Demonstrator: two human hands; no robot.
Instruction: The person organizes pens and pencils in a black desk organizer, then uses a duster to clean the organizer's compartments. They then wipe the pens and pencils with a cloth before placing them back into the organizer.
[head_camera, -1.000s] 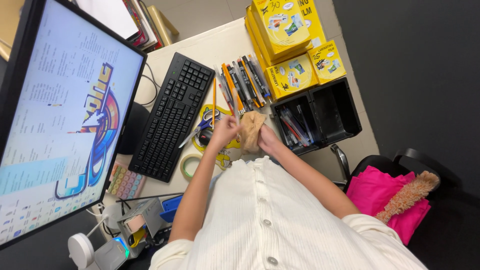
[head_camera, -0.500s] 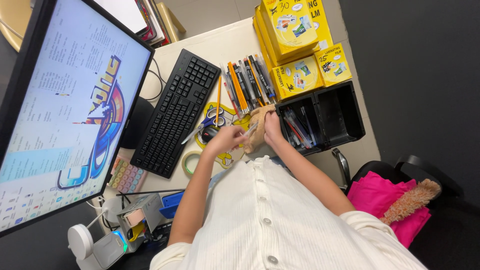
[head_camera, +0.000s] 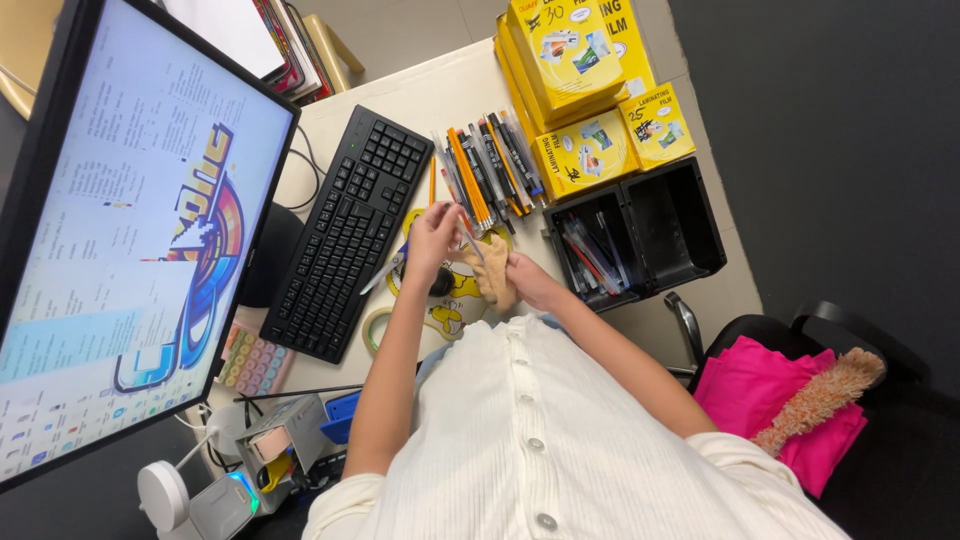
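The left hand (head_camera: 432, 238) is raised just above the desk (head_camera: 440, 90), close to its near edge, with its fingers drawn together and pinching one end of a thin pen (head_camera: 468, 238). The right hand (head_camera: 528, 281) sits just beside it, fingers curled and pressed around a tan cloth (head_camera: 494, 272), which is bunched against the pen's other end. Both hands hover over a yellow mat (head_camera: 455, 300) with a cartoon figure on it, and a roll of tape (head_camera: 377, 327) lies by the mat near the desk's front edge. Right behind the hands, a row of pens and pencils (head_camera: 485, 175) lies side by side, orange and dark ones mixed. To the left of them a black keyboard (head_camera: 345, 232) lies at a slant, and a large monitor (head_camera: 120, 230) stands along the left edge. To the right of the hands, a black two-part organiser (head_camera: 640, 235) stands at the desk's right edge; its nearer compartment holds more pens. Yellow boxes (head_camera: 580, 80) are stacked in the far right corner. A small pastel calculator (head_camera: 250, 362) lies at the front left.
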